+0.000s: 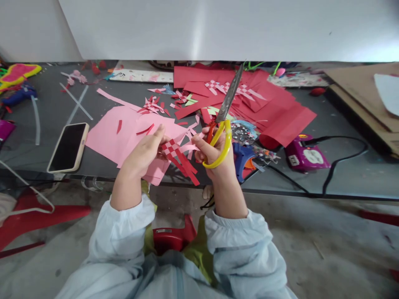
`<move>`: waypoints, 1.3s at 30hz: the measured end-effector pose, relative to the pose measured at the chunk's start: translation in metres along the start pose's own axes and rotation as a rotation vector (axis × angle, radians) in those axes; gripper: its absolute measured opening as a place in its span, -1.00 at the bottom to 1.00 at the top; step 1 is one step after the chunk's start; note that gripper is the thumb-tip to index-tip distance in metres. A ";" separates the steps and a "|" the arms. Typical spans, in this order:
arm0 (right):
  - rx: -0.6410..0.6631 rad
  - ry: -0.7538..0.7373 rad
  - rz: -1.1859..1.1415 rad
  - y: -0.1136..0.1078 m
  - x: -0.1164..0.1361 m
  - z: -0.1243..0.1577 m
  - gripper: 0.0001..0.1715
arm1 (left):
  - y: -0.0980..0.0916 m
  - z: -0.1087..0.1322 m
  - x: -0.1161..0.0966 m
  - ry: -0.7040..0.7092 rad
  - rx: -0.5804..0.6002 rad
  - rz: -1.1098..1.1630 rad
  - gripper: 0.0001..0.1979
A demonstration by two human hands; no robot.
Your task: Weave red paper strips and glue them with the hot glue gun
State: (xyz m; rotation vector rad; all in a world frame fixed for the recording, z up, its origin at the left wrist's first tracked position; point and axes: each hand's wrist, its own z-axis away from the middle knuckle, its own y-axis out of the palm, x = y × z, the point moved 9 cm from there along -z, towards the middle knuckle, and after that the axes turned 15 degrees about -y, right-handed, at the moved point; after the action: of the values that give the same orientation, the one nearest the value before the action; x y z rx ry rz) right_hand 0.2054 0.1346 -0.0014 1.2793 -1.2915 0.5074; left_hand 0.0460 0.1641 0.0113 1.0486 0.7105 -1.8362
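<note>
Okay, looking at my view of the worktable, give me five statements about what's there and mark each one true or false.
1. The right hand holds the yellow-handled metal scissors. True.
2. The scissors point back toward the person's body. False: they point away, over the overlapping red paper sheets.
3. The left hand holds a woven red-and-pink paper piece. True.
4. The rectangular smartphone in a pale case lies left of the flat pink paper sheets. True.
5. The smartphone shows a bright display. False: it looks dark.
</note>
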 end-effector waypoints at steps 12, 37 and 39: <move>0.031 0.010 0.054 -0.003 -0.003 -0.003 -0.36 | 0.000 0.012 -0.009 0.005 -0.051 -0.039 -0.64; -0.058 -0.039 0.077 -0.018 0.005 -0.006 -0.35 | -0.009 0.010 -0.003 -0.031 -0.121 -0.236 -0.69; -0.056 -0.040 0.084 -0.019 0.005 -0.006 -0.34 | -0.012 0.010 -0.003 -0.034 -0.159 -0.232 -0.70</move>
State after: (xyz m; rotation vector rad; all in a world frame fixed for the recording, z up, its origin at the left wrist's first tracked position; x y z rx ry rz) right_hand 0.2255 0.1323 -0.0031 1.1980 -1.3885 0.5041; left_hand 0.0324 0.1630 0.0191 0.8584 0.9744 -1.9514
